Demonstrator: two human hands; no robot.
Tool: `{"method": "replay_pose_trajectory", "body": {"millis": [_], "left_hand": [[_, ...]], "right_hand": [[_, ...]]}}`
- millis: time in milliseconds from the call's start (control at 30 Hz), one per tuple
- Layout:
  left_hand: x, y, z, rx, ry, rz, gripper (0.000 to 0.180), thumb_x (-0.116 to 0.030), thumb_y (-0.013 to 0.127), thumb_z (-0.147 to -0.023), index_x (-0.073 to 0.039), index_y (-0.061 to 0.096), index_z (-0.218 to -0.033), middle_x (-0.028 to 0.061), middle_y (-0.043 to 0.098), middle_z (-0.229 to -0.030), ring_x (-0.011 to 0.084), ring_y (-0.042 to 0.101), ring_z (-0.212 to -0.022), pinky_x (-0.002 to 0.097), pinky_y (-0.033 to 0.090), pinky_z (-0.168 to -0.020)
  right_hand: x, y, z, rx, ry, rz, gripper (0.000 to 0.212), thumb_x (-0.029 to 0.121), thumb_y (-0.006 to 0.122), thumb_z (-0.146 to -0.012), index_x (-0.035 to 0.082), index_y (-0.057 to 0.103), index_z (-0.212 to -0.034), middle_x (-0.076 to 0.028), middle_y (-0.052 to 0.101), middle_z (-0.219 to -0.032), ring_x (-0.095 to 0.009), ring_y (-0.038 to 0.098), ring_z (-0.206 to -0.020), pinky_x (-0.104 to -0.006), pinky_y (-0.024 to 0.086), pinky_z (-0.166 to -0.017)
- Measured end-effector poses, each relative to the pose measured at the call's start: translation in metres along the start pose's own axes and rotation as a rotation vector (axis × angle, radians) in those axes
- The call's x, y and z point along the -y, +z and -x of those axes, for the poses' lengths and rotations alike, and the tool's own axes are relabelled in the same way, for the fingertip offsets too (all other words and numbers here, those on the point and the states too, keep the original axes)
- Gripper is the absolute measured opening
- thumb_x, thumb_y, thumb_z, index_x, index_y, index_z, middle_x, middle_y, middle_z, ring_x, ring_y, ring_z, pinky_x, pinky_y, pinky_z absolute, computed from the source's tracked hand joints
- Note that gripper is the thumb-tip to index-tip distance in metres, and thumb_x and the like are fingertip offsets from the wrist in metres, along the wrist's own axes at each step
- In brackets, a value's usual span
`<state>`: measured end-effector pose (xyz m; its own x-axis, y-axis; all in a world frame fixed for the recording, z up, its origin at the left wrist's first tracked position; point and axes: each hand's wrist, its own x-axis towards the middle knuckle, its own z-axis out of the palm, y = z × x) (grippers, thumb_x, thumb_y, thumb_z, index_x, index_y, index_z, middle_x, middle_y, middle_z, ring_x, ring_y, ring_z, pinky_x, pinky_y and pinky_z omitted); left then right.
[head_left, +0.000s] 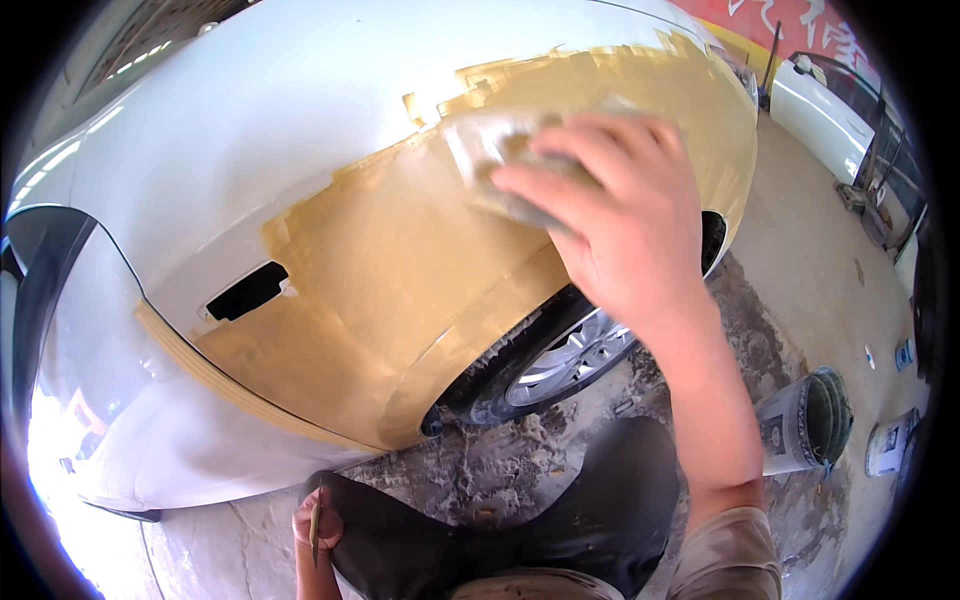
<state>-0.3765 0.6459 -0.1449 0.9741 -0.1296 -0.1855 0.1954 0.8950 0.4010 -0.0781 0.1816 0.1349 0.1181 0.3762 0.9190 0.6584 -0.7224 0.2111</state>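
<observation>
- At the far left I see the white car body (250, 110) curving away; its rear edge melts into glare at the lower left, so I cannot make out detail there.
- A dark recess (246, 290) sits in the panel where the handle would be, beside the tan filler patch (390, 270) covering the middle of the panel.
- Near the bottom, my left hand (316, 525) rests by my dark-trousered knee (560, 510), fingers curled round a thin flat stick; most of the hand is hidden by the knee.
- My right hand (610, 215) presses a worn sanding pad (490, 150) flat against the filler, fingers together and laid over it; the pad's right part is covered.
- Below it, the wheel (565, 360) is partly hidden by the arch.
- On the right, a bucket (805, 425) stands on the dusty floor (800, 270).
</observation>
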Motion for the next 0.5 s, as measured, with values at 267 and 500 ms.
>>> {"method": "replay_pose_trajectory", "body": {"millis": [267, 500], "left_hand": [[-0.003, -0.015, -0.002, 0.070, -0.022, -0.012, 0.024, -0.012, 0.053, -0.090, -0.001, 0.049, -0.110, -0.0002, 0.033, -0.048, 0.0108, 0.029, -0.035, 0.0269, 0.022, -0.034], [-0.006, -0.029, 0.006, 0.000, 0.000, 0.036, 0.035, -0.010, 0.052, -0.090, 0.002, 0.056, -0.123, -0.0030, 0.034, -0.049, 0.0092, 0.031, -0.037, 0.0254, 0.026, -0.035]], "right_hand": [[0.018, -0.028, 0.087, 0.193, 0.142, 0.081, 0.036, 0.004, 0.066, -0.067, 0.016, 0.075, -0.099, -0.002, 0.065, -0.102, -0.025, 0.061, -0.102, -0.0415, 0.043, -0.085], [0.001, -0.063, 0.102, -0.072, 0.480, -0.170, 0.034, -0.006, 0.062, -0.073, 0.009, 0.074, -0.100, -0.008, 0.068, -0.101, -0.026, 0.062, -0.098, -0.0372, 0.044, -0.085]]}}
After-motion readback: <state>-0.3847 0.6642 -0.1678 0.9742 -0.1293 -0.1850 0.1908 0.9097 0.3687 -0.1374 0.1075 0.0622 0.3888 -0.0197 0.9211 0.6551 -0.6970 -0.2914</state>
